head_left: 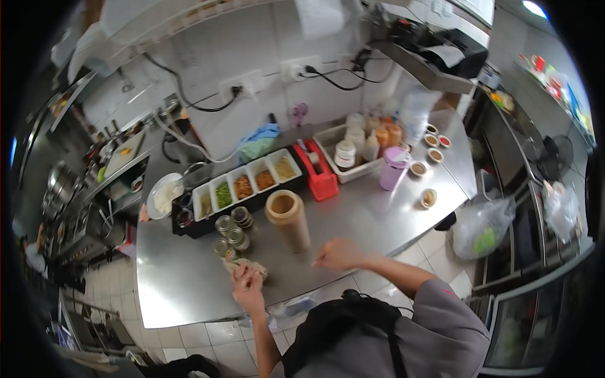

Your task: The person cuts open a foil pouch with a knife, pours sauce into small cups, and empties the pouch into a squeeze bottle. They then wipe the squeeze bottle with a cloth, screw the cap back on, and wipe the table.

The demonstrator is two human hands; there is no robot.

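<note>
My left hand is at the front of the steel table, its fingers closed on a crumpled light cloth. Just behind it stand several small glass jars in a cluster. My right hand hovers over the table's front edge, fingers curled; whether it holds anything is too small to tell. Between my hands, a little farther back, a tall tan container stands upright with its round mouth open.
Behind the jars lies a black tray of chopped toppings, with a white bowl at its left. A red dispenser, a bin of sauce bottles, a purple cup and small sauce cups stand to the right. Another person is far left.
</note>
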